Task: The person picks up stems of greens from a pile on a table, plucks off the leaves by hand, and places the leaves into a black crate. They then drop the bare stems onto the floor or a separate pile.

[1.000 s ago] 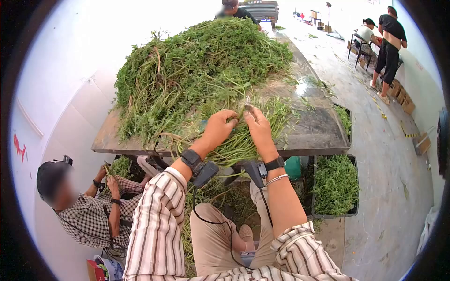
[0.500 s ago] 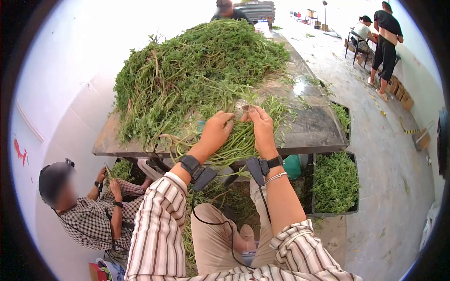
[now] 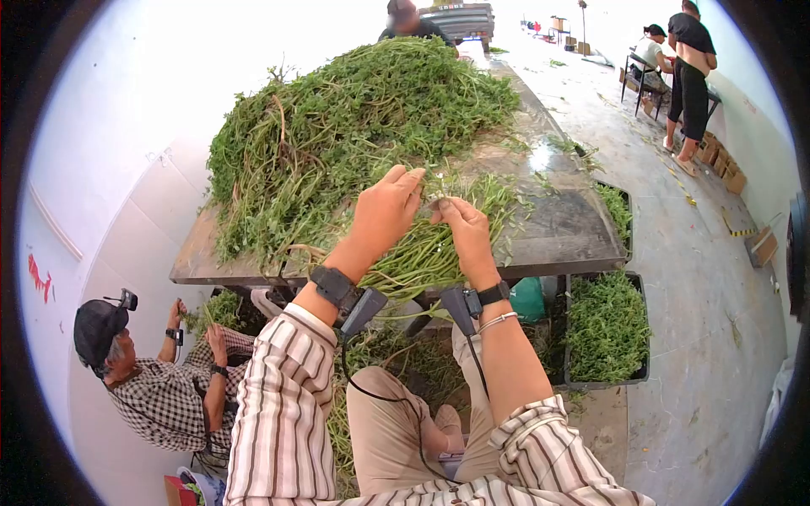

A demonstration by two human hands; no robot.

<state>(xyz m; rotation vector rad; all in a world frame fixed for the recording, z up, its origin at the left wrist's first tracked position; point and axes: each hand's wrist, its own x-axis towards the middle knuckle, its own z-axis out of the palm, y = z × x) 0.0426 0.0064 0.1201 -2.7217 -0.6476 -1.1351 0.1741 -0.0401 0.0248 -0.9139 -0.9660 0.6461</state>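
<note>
My left hand point(image 3: 388, 207) is over the near part of the table, its fingers pressed together beside a pale green sprig tip; whatever they hold is hidden. Just right of it and slightly lower, my right hand point(image 3: 466, 234) pinches a thin green stem between thumb and forefinger, mostly covered by the fingers. Beneath both hands lies a loose bundle of green stems point(image 3: 426, 257), cut ends toward me. A large heap of leafy green stalks point(image 3: 346, 118) rises behind and to the left.
The dark table point(image 3: 565, 232) ends in front of my knees. Black crates of greens point(image 3: 605, 329) stand at its right side. A person in a checked shirt point(image 3: 160, 396) sits at left, holding greens. Another person point(image 3: 413, 24) is behind the heap; two more are at far right.
My left hand has moved up and forward, its fingers now above the right fingertips. My right hand has shifted slightly down and left. The sprig between them is less visible.
</note>
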